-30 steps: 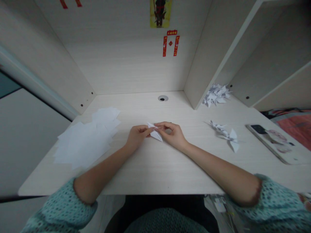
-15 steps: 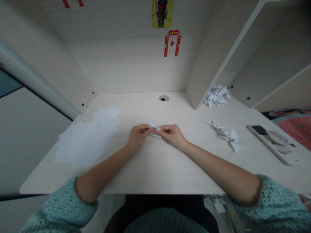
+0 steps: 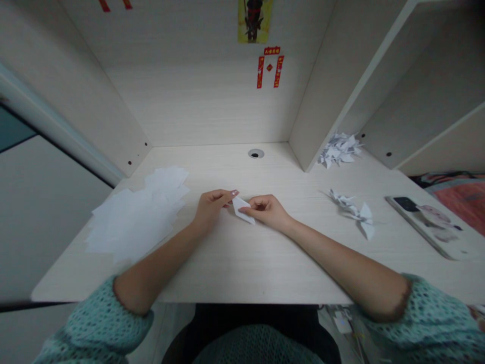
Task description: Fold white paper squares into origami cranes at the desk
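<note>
A small folded piece of white paper (image 3: 243, 211) is held tilted just above the middle of the desk. My right hand (image 3: 270, 210) pinches its right side between thumb and fingers. At the paper's upper left end is my left hand (image 3: 212, 206), its thumb and index finger pressed together at the tip. To the left lies a spread pile of white paper sheets (image 3: 138, 217). Several folded paper figures (image 3: 354, 210) lie to the right of my right hand.
A heap of folded white paper pieces (image 3: 340, 149) sits by the upright divider (image 3: 316, 101) at the back right. A phone (image 3: 428, 225) lies near the right side of the desk (image 3: 235, 273). A round cable hole (image 3: 256, 153) is at the back.
My left thumb has moved off the paper's middle, up and left to its upper end. More of the paper's face shows now. The right hand keeps its pinch.
</note>
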`<state>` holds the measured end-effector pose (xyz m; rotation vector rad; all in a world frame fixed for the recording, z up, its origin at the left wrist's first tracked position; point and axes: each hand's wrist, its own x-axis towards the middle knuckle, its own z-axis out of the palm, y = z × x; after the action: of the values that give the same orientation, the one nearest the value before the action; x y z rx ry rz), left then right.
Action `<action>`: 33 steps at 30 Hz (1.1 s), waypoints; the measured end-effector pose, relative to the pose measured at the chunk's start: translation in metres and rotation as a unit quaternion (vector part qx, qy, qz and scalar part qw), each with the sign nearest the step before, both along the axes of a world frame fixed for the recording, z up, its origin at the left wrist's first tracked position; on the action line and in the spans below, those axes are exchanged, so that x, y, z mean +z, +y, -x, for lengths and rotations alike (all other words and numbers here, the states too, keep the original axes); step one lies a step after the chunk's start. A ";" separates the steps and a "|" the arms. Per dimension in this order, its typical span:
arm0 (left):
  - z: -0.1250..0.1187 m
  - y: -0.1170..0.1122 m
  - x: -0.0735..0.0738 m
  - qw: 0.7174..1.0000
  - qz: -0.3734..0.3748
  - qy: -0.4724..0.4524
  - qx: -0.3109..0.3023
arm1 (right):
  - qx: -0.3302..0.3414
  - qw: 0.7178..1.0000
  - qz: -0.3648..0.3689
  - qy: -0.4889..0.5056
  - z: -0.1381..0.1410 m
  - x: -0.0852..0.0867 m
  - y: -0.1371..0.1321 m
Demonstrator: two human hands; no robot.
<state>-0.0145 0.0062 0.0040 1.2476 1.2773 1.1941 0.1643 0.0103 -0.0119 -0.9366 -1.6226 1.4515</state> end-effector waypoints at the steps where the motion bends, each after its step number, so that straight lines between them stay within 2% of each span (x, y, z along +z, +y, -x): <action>1: 0.000 0.000 0.000 1.000 -0.005 0.001 -0.003 | 0.002 1.000 0.001 0.002 0.000 0.000 0.000; 6: -0.001 -0.002 -0.002 1.000 -0.028 -0.001 -0.010 | 0.007 1.000 0.013 0.000 0.000 0.001 0.001; 12: 0.000 0.001 -0.003 1.000 0.000 -0.014 -0.021 | -0.011 1.000 0.004 -0.011 0.001 -0.001 0.001; 16: -0.001 -0.001 -0.001 0.996 -0.022 0.015 -0.080 | -0.059 0.998 -0.027 -0.019 0.000 -0.002 0.001; 18: -0.003 -0.003 -0.001 0.994 -0.032 0.041 -0.094 | -0.059 0.997 -0.034 -0.023 0.000 -0.001 0.000; 27: -0.007 -0.007 0.001 0.995 -0.059 0.073 -0.018 | -0.034 0.997 -0.054 -0.041 0.000 -0.007 0.002; 33: -0.007 -0.008 0.004 0.994 -0.076 0.078 0.004 | -0.032 0.995 -0.068 -0.065 -0.001 -0.008 0.003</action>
<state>-0.0077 -0.0018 0.0077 1.4719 1.3249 1.2388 0.1652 0.0137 -0.0203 -1.0125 -1.7456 1.2433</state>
